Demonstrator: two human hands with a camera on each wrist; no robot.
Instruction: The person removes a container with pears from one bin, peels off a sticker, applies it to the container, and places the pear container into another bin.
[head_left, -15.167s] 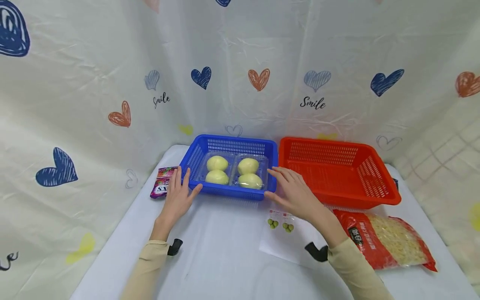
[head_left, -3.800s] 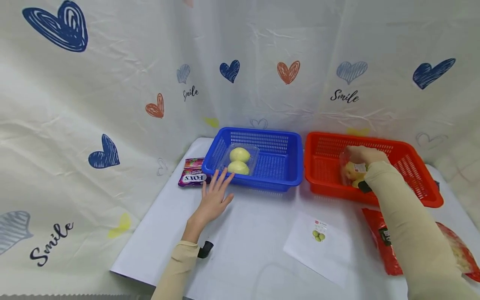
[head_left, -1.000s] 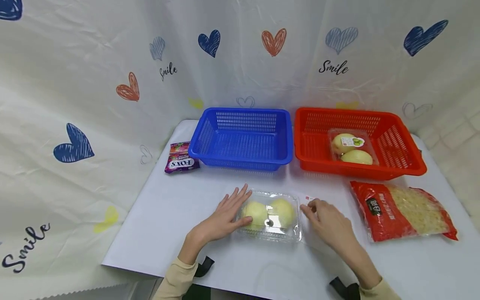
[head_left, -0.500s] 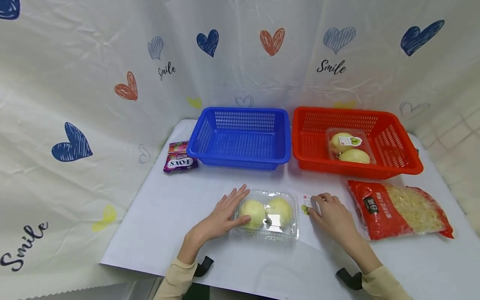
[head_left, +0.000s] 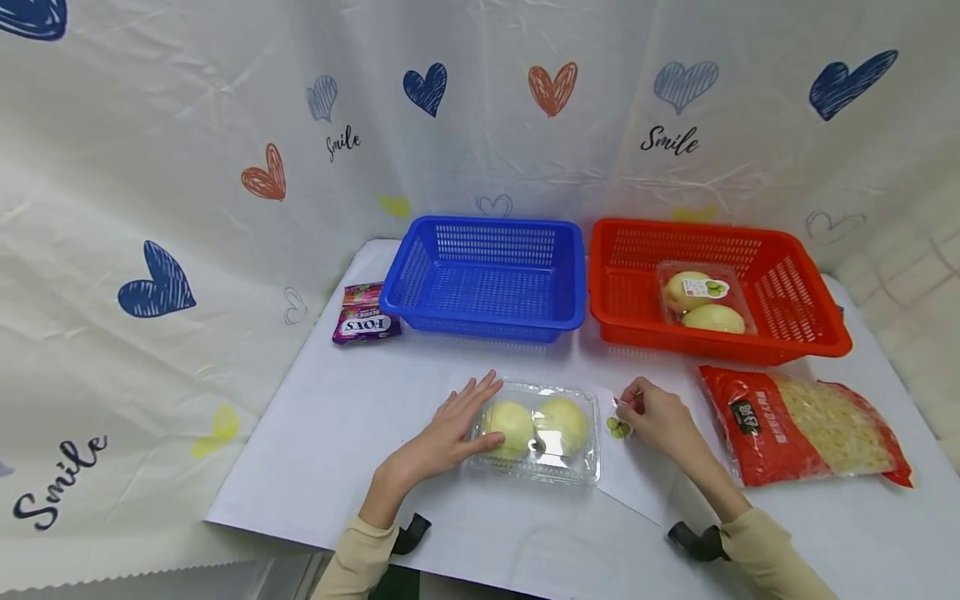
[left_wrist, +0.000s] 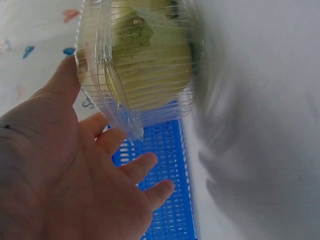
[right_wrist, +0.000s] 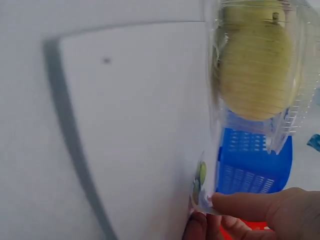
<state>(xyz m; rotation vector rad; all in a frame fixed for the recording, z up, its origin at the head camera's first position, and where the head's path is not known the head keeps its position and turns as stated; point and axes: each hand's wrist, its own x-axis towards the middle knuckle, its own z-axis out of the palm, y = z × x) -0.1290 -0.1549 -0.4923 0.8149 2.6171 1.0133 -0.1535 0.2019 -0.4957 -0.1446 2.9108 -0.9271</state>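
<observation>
A clear plastic clamshell (head_left: 538,432) with two pale green-yellow fruits lies on the white table near the front. My left hand (head_left: 450,422) rests flat against its left end, fingers straight; the left wrist view shows the clamshell (left_wrist: 135,65) touching my left hand (left_wrist: 75,165). My right hand (head_left: 652,414) pinches the corner of a small sticker (head_left: 618,427) printed with green fruit, lifting it off a white backing sheet (head_left: 633,479). The right wrist view shows the sticker (right_wrist: 200,182) between my fingertips (right_wrist: 235,202), beside the clamshell (right_wrist: 260,65).
An empty blue basket (head_left: 487,277) stands at the back centre. An orange basket (head_left: 716,287) to its right holds another labelled fruit clamshell (head_left: 703,298). A red bag of pale dried food (head_left: 806,425) lies at right. A purple candy packet (head_left: 365,315) lies left of the blue basket.
My right hand has pinched the sticker and peeled its corner up from the backing sheet. The left hand and the clamshell have stayed in place.
</observation>
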